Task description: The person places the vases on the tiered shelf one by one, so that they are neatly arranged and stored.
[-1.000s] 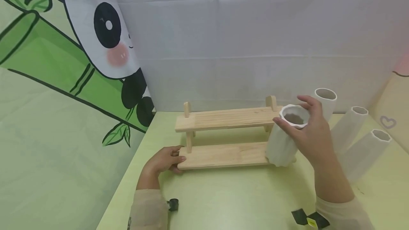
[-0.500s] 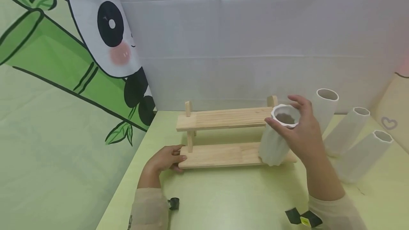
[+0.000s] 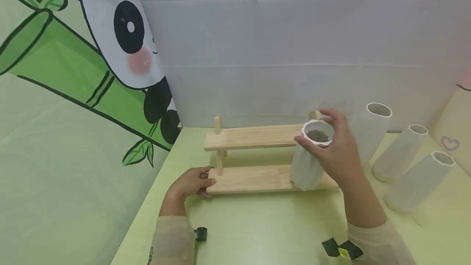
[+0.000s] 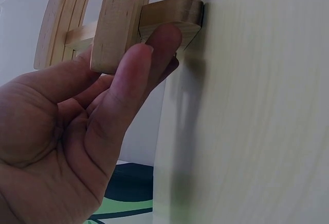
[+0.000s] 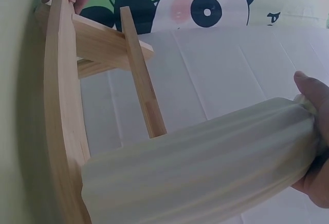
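My right hand (image 3: 336, 148) grips a white fluted vase (image 3: 308, 169) around its rim, thumb on the near left side and fingers behind. The vase stands over the right part of the lower board of a two-tier wooden shelf (image 3: 250, 179); in the right wrist view the vase's (image 5: 200, 167) base is right at that board's surface. At the shelf's left end, my left hand (image 3: 191, 183) holds the lower board, thumb on top and fingers underneath. The left wrist view has the left hand (image 4: 103, 106) pinching the board end (image 4: 115, 29) beside a wooden foot.
Three more white vases stand to the right: a round-mouthed one (image 3: 375, 130) at the back, a second vase (image 3: 402, 150) and a nearer vase (image 3: 419, 183). A white cloth (image 3: 279, 52) hangs behind the table (image 3: 257, 228). A panda print (image 3: 121, 32) covers the left side.
My right hand has moved left with the vase, from the lower board's right end further in along it. The left hand keeps its hold on the shelf.
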The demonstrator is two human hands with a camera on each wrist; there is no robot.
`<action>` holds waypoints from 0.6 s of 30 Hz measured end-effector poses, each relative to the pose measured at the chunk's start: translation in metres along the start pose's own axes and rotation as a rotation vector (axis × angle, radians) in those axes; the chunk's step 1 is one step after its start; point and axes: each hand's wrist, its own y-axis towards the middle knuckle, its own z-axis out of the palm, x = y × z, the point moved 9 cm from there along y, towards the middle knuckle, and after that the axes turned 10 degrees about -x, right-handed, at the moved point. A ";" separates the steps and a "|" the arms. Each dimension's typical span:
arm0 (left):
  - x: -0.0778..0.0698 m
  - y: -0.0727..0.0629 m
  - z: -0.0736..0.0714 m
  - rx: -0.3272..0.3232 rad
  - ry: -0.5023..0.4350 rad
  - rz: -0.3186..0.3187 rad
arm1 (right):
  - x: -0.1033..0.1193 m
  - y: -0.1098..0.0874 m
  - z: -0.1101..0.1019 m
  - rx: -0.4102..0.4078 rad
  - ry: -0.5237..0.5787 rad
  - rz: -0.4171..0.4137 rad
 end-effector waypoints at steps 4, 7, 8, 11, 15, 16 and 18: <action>0.000 0.000 0.001 -0.006 0.000 -0.008 | 0.004 -0.001 0.006 0.012 0.016 -0.034; 0.001 0.000 0.001 -0.004 -0.002 -0.010 | 0.007 -0.001 0.010 0.016 0.027 -0.055; 0.000 0.000 0.002 -0.001 0.004 -0.001 | 0.007 -0.001 0.011 0.019 0.031 -0.056; 0.000 0.001 0.002 -0.003 0.006 -0.003 | 0.008 -0.001 0.014 0.021 0.033 -0.059; 0.001 0.002 0.003 0.001 0.009 0.000 | 0.010 -0.001 0.018 0.033 0.035 -0.068; 0.000 0.002 0.003 0.006 0.010 0.004 | 0.011 -0.001 0.020 0.037 0.039 -0.072; 0.000 0.002 0.004 0.004 0.014 0.004 | 0.012 -0.001 0.023 0.050 0.056 -0.076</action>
